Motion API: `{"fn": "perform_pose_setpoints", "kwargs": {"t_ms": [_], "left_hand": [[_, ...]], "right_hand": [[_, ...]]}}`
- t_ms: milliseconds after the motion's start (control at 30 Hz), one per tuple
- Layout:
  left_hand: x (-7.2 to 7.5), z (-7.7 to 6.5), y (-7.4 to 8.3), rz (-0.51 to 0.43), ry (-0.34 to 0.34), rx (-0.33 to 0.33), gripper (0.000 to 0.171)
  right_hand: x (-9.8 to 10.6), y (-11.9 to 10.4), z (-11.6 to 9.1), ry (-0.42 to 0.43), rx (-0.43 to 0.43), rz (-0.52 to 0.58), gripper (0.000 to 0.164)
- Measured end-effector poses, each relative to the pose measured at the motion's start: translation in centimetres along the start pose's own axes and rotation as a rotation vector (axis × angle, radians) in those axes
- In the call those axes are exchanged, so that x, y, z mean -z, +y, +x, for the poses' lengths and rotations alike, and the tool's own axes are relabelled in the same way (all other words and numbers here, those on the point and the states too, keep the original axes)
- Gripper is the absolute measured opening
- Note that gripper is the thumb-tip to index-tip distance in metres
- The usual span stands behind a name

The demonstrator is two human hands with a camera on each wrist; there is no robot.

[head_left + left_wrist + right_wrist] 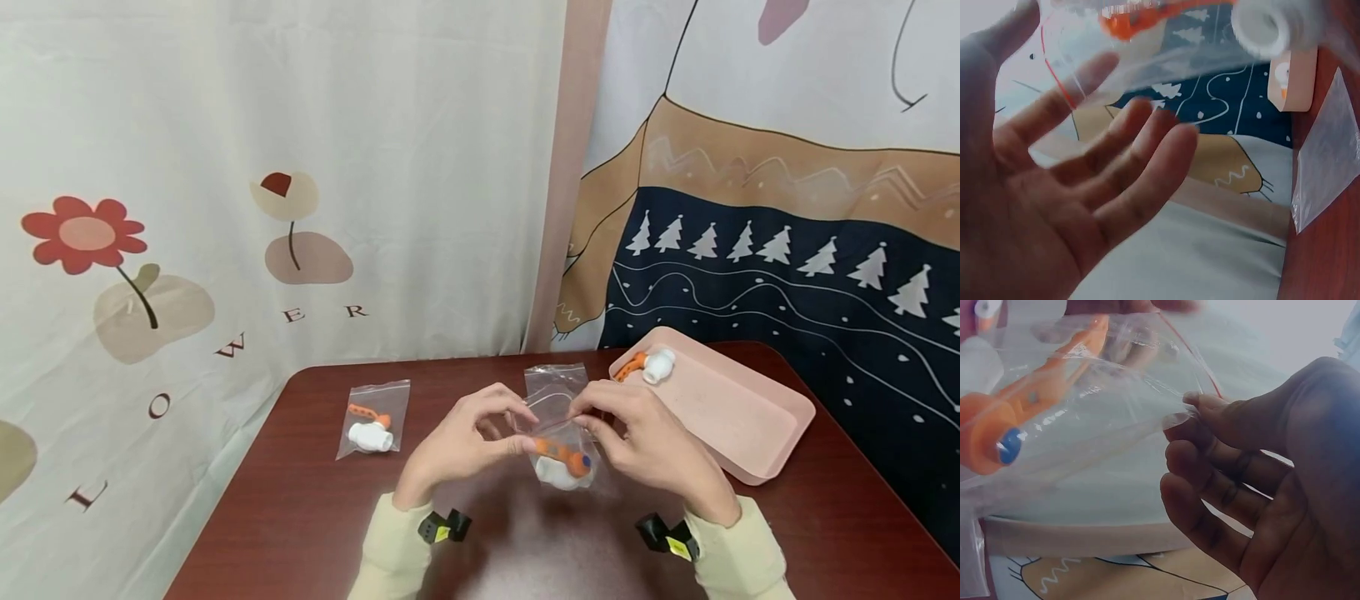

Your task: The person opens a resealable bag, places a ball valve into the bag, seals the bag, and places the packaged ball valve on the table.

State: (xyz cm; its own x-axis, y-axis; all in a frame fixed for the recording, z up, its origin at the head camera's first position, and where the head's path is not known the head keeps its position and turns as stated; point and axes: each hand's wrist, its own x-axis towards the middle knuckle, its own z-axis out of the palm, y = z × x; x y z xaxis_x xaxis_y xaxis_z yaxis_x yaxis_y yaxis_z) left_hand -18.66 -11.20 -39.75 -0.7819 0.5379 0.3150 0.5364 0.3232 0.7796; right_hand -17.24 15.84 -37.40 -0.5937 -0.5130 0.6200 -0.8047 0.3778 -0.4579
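Clear, thin plastic, creased and glossy: a zip bag held up between my two hands above the red-brown table. Inside it lies a ball valve: smooth white body, long orange handle. Right hand: thumb and forefinger pinch the bag's mouth beside its red zip line, a narrow grip, other fingers bent loosely. Left hand: thumb and forefinger hold the opposite side of the mouth, remaining fingers spread away from the film.

Right-wrist view gives the handle's hub up close, with its round blue cap. Left-wrist view alone shows the body's circular bore, and more of a flat clear bag that my hands partly cover in the head view. Only the head view takes in a second bagged valve at left and the full pink tray, rectangular, round-cornered, a loose valve at its far left corner.
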Motion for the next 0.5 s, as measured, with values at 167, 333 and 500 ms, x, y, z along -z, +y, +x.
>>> {"fn": "perform_pose_setpoints", "kwargs": {"t_ms": [167,333,500], "left_hand": [[0.1,0.0,-0.2,-0.061,0.002,-0.102,0.007],[0.0,0.2,0.0,-0.025,0.128,-0.207,0.004],[0.1,0.1,0.4,0.016,0.211,-0.212,0.003]], "right_hand": [[0.7,0.3,-0.1,0.024,0.004,-0.01,0.026],[0.9,0.8,-0.4,0.0,-0.09,-0.031,0.019],[0.4,1.2,-0.4,-0.024,-0.132,0.042,0.02]]}}
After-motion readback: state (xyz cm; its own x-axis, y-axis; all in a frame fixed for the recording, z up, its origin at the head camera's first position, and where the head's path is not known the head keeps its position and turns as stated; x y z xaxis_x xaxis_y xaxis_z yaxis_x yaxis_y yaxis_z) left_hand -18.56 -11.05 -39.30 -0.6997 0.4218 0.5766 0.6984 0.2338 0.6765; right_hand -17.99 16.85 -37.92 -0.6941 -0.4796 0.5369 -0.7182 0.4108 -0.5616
